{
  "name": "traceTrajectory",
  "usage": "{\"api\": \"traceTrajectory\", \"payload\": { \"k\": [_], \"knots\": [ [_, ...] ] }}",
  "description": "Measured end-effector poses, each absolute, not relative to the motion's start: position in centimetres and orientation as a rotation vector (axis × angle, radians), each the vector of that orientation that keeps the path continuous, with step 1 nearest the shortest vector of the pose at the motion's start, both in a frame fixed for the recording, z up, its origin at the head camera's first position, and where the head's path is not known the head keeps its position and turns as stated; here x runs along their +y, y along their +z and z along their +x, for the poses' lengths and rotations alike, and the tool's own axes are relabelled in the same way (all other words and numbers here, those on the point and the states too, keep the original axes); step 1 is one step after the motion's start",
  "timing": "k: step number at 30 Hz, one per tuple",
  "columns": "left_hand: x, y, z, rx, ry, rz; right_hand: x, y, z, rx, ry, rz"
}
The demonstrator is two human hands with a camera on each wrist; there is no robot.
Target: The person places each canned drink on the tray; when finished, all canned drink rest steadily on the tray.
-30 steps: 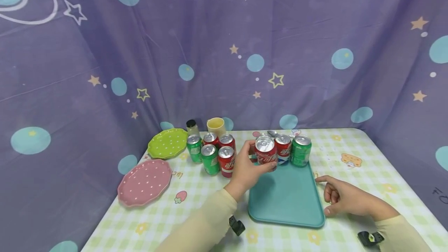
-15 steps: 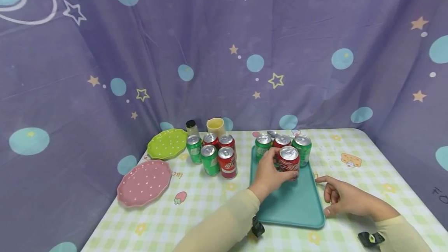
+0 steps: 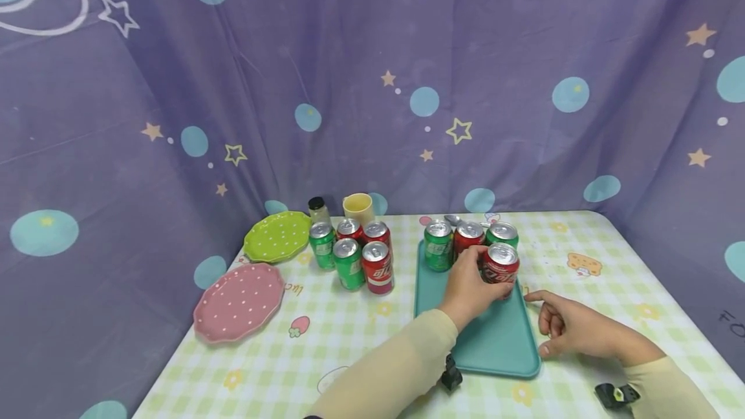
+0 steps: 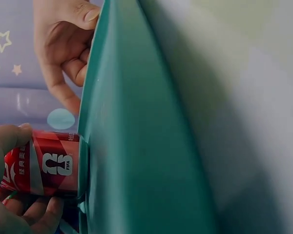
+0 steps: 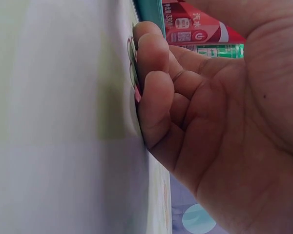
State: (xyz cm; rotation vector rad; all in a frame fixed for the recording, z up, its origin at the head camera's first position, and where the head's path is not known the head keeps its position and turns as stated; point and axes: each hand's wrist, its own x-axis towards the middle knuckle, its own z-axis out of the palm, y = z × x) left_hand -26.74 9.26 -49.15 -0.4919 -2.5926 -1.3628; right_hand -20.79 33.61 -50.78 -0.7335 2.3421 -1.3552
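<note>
My left hand [image 3: 468, 290] grips a red soda can [image 3: 500, 269] from its left side, over the right part of the teal tray [image 3: 495, 344]. In the left wrist view the can's base [image 4: 81, 163] is right at the tray's surface, thumb and fingers on either side of it. Behind it a row stands at the tray's far end: a green can [image 3: 438, 249], a red can [image 3: 467, 236] and another green can [image 3: 503, 233], partly hidden. My right hand [image 3: 573, 328] rests beside the tray's right edge, index finger and thumb at the rim, other fingers loosely bent.
Left of the tray stand several more cans, such as a red one [image 3: 378, 270] and a green one [image 3: 348, 267]. Behind them are a black-capped jar [image 3: 318, 212] and a yellow cup [image 3: 358, 207]. Farther left lie a green plate [image 3: 278, 236] and a pink plate [image 3: 240, 302].
My left hand has carried the red can rightward and nearer to me, from in front of the back-left green can to the tray's right side. My right hand has stayed put.
</note>
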Motion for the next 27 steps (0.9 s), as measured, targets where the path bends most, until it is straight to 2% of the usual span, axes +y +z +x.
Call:
{"api": "traceTrajectory", "payload": {
  "k": [27],
  "knots": [
    [10.5,-49.8,-26.4,-2.59,-1.289,-0.5,33.5,-50.5,-20.6,2.352,-1.334,-0.709]
  ]
}}
